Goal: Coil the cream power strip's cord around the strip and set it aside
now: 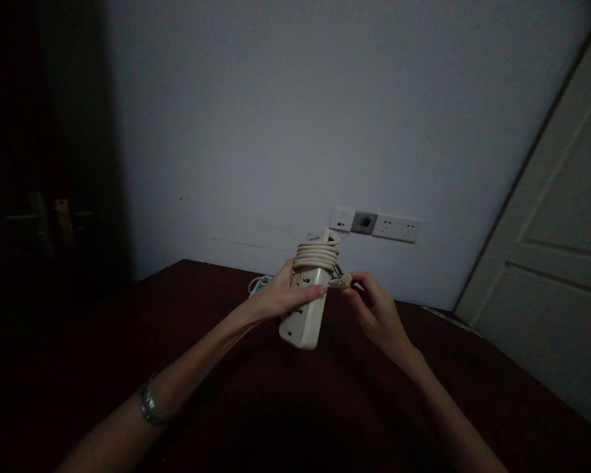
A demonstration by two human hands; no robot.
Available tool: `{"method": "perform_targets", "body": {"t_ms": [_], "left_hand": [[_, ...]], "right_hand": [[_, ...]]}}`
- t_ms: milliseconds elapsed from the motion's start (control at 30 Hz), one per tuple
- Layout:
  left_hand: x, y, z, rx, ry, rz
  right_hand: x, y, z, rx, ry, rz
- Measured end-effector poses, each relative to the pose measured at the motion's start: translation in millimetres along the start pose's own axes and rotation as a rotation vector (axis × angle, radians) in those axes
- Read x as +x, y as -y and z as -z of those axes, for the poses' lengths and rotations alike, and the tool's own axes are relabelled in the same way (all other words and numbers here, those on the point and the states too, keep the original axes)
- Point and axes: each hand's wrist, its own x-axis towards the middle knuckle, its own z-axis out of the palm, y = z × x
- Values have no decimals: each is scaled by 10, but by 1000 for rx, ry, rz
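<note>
A white power strip [305,318] is held up over the dark red table, tilted, with its sockets facing me. Its cord [318,256] is wound in several turns around the upper part. My left hand [288,292] is closed around the strip's middle, the thumb lying across its front. On the right, my right hand [374,305] pinches the plug [342,281] at the cord's end, just beside the strip, with the metal prongs pointing up and left. A metal bracelet [150,402] is on my left forearm.
Behind the strip, a pale wall carries a row of sockets [396,228] and a grey plate [364,222]. A small blue and white thing [259,284] lies behind my left hand on the table [201,368]. A white door [546,249] stands at right.
</note>
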Motion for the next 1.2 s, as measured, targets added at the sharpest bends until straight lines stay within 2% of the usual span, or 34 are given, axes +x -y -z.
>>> {"method": "perform_targets", "body": {"t_ms": [167,300,433,667,767,933,1100,1200], "left_hand": [[-39,-15,-44,75,-42,-57],[-47,-36,-47,94,-24,-54],[-46,-80,-56,69,-14,-46],[-38,-23,-118,-143,9,91],[-24,44,-128,-265,29,160],[-12,70,-123,-477,65,256],[-32,69,-79,-626,219,386],[-47,101,-84,-664,285,441]], "right_hand": [[-4,81,-30,-4,-81,-1],[-28,117,-97,1,-175,-14],[-27,147,-103,-1,-192,6],[12,288,-22,-24,-209,-41],[12,309,-1,-38,-187,-27],[19,363,24,-35,-44,17],[45,405,71,-12,-76,37],[55,339,109,64,-27,46]]}}
